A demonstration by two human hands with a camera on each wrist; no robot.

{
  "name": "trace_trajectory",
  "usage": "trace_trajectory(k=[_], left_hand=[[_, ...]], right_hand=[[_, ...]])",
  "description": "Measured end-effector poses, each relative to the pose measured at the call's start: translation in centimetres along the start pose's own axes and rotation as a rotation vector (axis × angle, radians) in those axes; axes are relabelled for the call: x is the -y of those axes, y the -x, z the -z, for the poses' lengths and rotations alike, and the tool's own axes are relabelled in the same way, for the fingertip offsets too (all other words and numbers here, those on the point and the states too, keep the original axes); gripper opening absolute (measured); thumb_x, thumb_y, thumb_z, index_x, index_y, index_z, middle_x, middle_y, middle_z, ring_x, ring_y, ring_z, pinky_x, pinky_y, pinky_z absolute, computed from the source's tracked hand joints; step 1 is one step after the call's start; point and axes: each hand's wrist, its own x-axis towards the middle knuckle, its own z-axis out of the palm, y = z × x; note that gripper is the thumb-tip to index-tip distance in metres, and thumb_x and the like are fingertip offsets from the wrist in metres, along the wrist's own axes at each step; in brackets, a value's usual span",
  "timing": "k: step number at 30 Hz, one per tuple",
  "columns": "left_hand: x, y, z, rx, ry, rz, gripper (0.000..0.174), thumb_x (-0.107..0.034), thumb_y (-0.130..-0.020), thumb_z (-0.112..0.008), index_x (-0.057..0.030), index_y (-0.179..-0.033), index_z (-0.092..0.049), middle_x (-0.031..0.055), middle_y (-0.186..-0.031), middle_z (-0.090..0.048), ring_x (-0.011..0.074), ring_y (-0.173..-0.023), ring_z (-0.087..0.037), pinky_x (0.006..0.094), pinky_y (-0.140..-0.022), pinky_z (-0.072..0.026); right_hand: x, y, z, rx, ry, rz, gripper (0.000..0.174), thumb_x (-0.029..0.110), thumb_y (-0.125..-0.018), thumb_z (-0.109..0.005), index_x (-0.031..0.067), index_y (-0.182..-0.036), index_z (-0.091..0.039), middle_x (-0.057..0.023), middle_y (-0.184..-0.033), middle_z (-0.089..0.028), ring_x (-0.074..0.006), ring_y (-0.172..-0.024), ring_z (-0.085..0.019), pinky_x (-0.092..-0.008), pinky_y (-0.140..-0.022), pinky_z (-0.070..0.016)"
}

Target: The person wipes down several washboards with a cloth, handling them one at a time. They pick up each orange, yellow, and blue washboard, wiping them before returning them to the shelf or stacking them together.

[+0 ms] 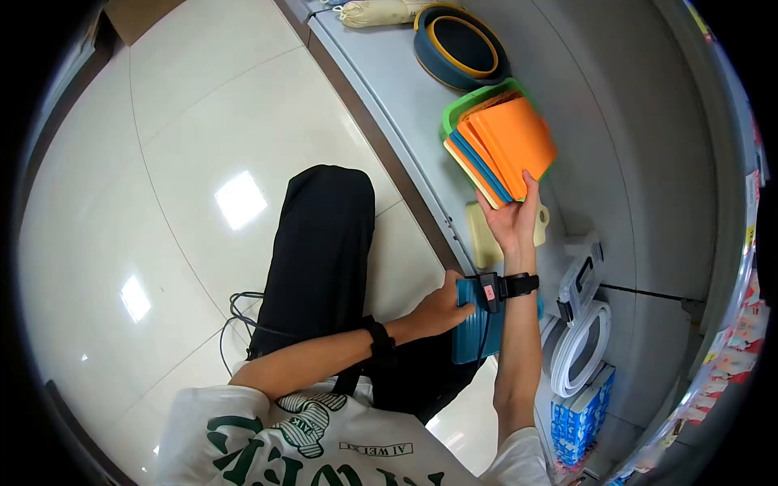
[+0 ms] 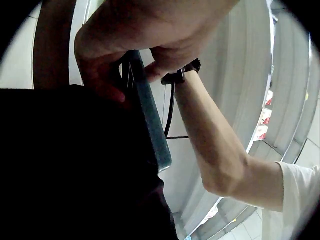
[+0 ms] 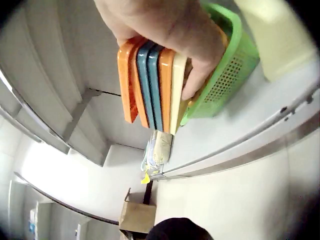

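Note:
My right hand [image 1: 512, 220] grips the lower end of a stack of flat plastic pieces [image 1: 512, 138], orange, teal and cream, with rounded corners. The thumb lies on the orange face, fingers round the cream side. In the right wrist view, the stack's edges [image 3: 152, 90] show in a row. A green perforated basket [image 3: 235, 65] is close beside the stack there and partly behind it in the head view. My left hand [image 1: 442, 308] holds a ribbed teal plastic piece [image 1: 474, 332] by its edge, thumb on top. In the left wrist view, this teal piece [image 2: 150, 120] appears edge-on.
On the grey shelf [image 1: 389, 89], dark blue basins with yellow rims [image 1: 421, 57] stand beyond the basket. A cream plastic piece [image 1: 484, 243] lies below the stack. Nearer are a clear box [image 1: 579, 271], white round-cornered rims [image 1: 587, 348] and a blue package [image 1: 579, 421]. A knee [image 1: 328, 243] adjoins the shelf edge.

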Motion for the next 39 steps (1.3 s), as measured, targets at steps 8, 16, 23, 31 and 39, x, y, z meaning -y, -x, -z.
trace_trajectory(k=[8, 16, 23, 31, 39], left_hand=[[-1.3, 0.3, 0.8, 0.044, 0.084, 0.109, 0.063, -0.024, -0.091, -0.068, 0.0044, -0.134, -0.033, 0.015, -0.094, -0.06, 0.028, -0.083, -0.066, 0.04, -0.076, -0.0543], [-1.5, -0.1, 0.7, -0.01, 0.191, 0.141, 0.049, -0.013, -0.092, -0.073, -0.0013, -0.13, -0.044, 0.0068, -0.101, -0.06, 0.0141, -0.081, -0.061, 0.0274, -0.067, -0.0512], [-3.1, -0.2, 1.7, 0.031, 0.235, 0.309, 0.049, -0.012, -0.092, -0.072, -0.0035, -0.132, -0.046, 0.004, -0.098, -0.064, 0.0103, -0.083, -0.063, 0.0261, -0.068, -0.0522], [-2.8, -1.7, 1.6, 0.034, 0.24, 0.131, 0.051, -0.009, -0.093, -0.07, -0.0037, -0.136, -0.043, 0.0073, -0.107, -0.061, 0.0133, -0.096, -0.063, 0.0266, -0.078, -0.0528], [-4.7, -5.4, 1.8, -0.039, 0.179, 0.075, 0.07, -0.016, -0.084, -0.081, -0.0041, -0.14, -0.041, 0.0127, -0.12, -0.053, 0.0175, -0.103, -0.058, 0.0302, -0.088, -0.0518]], right_hand=[[-1.1, -0.6, 0.7, -0.011, -0.088, 0.076, 0.064, 0.037, -0.094, -0.071, 0.0099, -0.146, -0.047, -0.0106, -0.147, -0.053, -0.0297, -0.133, -0.055, -0.0501, -0.112, -0.0462], [-1.0, 0.3, 0.7, -0.032, -0.112, 0.091, 0.062, 0.038, -0.094, -0.07, 0.0105, -0.145, -0.049, -0.0102, -0.147, -0.054, -0.0296, -0.133, -0.055, -0.0509, -0.113, -0.0458], [-0.4, 1.7, 0.7, -0.047, -0.175, 0.143, 0.062, 0.041, -0.093, -0.07, 0.0102, -0.143, -0.05, -0.0102, -0.145, -0.055, -0.0289, -0.133, -0.054, -0.0521, -0.114, -0.044], [3.2, 10.2, 3.6, -0.07, -0.283, 0.262, 0.061, 0.041, -0.094, -0.069, 0.0116, -0.144, -0.051, -0.0103, -0.147, -0.055, -0.0292, -0.135, -0.053, -0.0544, -0.116, -0.0408], [2.2, 14.4, 8.6, -0.268, -0.077, 0.341, 0.054, 0.036, -0.1, -0.065, 0.0088, -0.144, -0.05, -0.0123, -0.146, -0.058, -0.0307, -0.13, -0.06, -0.0518, -0.107, -0.0518]])
